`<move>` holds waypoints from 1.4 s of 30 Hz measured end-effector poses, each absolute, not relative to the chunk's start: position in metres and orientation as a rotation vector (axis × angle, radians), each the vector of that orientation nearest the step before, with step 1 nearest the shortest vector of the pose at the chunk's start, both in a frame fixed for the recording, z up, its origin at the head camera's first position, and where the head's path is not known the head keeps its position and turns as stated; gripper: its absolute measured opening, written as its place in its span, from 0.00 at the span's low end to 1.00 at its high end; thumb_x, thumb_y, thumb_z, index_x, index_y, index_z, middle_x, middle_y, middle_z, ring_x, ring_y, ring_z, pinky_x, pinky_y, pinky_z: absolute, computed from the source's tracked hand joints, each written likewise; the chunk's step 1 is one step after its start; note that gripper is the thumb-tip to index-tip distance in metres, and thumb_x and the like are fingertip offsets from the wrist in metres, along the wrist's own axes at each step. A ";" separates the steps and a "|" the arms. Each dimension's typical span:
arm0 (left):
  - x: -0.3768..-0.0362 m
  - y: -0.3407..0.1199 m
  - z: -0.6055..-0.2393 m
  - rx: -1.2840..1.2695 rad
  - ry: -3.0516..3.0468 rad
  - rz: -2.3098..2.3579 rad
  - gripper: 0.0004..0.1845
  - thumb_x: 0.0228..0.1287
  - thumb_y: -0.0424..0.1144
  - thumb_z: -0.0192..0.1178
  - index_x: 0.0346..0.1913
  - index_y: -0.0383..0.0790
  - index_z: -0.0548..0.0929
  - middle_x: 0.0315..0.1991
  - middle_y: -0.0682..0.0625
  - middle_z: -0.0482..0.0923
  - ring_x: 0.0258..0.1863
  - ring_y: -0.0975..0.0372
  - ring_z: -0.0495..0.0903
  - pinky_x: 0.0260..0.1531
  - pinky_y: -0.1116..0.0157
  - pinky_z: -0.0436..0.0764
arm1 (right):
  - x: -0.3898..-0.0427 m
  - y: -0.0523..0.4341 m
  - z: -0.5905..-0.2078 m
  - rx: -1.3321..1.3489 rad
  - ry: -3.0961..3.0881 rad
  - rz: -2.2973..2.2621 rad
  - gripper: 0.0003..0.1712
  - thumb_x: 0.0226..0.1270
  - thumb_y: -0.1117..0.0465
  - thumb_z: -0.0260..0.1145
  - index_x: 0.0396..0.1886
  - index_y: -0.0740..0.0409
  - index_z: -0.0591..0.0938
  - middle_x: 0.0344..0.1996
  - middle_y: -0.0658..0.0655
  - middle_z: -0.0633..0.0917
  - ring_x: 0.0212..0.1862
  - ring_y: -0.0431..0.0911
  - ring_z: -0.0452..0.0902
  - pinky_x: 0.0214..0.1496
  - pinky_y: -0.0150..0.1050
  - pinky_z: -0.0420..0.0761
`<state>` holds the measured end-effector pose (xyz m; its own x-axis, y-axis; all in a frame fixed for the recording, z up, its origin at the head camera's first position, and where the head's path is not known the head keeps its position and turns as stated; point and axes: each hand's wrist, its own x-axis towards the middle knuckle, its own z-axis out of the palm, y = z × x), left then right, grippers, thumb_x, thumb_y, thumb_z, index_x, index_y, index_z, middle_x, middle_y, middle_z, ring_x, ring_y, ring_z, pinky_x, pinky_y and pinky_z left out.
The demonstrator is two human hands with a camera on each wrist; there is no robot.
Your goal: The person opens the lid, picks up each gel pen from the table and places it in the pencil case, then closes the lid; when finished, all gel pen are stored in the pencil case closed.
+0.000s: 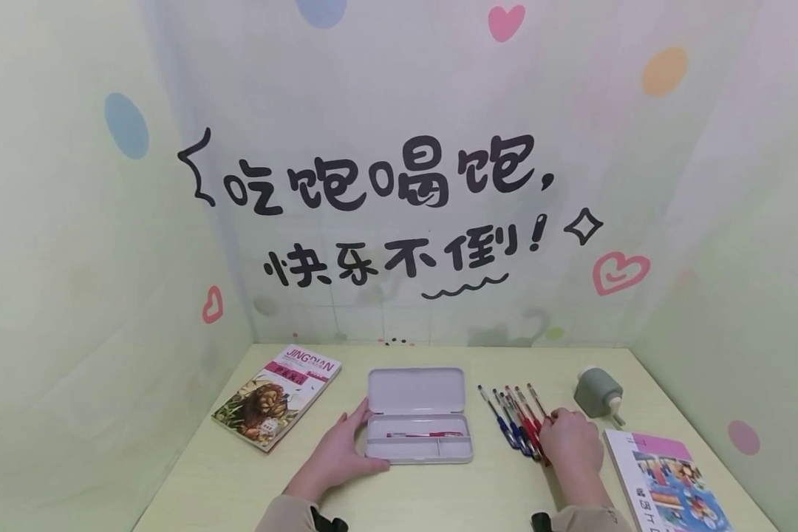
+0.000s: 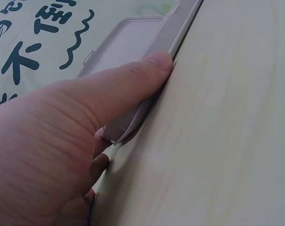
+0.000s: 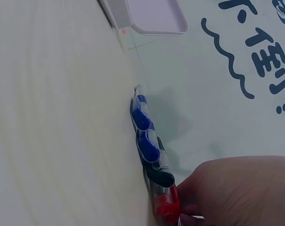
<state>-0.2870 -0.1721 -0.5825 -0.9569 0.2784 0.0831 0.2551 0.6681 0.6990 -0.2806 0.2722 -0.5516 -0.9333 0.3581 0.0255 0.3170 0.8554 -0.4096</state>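
A white pencil case (image 1: 417,391) lies open mid-desk with a red pen (image 1: 425,434) in its tray. My left hand (image 1: 371,437) grips the tray's front left corner. In the left wrist view its thumb (image 2: 133,80) lies flat along the case wall (image 2: 180,28). To the right, several blue, black and red pens (image 1: 515,417) lie side by side. My right hand (image 1: 557,428) sits at their near ends with curled fingers. In the right wrist view that hand (image 3: 236,193) pinches the red-capped pen (image 3: 166,207), which lies beside a black cap (image 3: 162,178) and blue caps (image 3: 143,117).
A paperback book (image 1: 275,395) lies at the left of the pale desk (image 1: 439,495). A grey pencil sharpener (image 1: 597,394) stands at the back right, and a second book (image 1: 668,484) lies at the front right corner. Decorated walls enclose the desk on three sides.
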 end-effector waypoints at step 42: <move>-0.286 -0.172 -0.580 0.440 2.843 1.172 0.77 0.42 0.67 0.86 0.90 0.40 0.53 0.84 0.48 0.70 0.86 0.30 0.56 0.85 0.29 0.57 | -0.287 0.168 -0.546 0.303 -2.363 0.584 0.10 0.65 0.66 0.80 0.45 0.55 0.93 0.39 0.57 0.89 0.42 0.55 0.85 0.44 0.54 0.88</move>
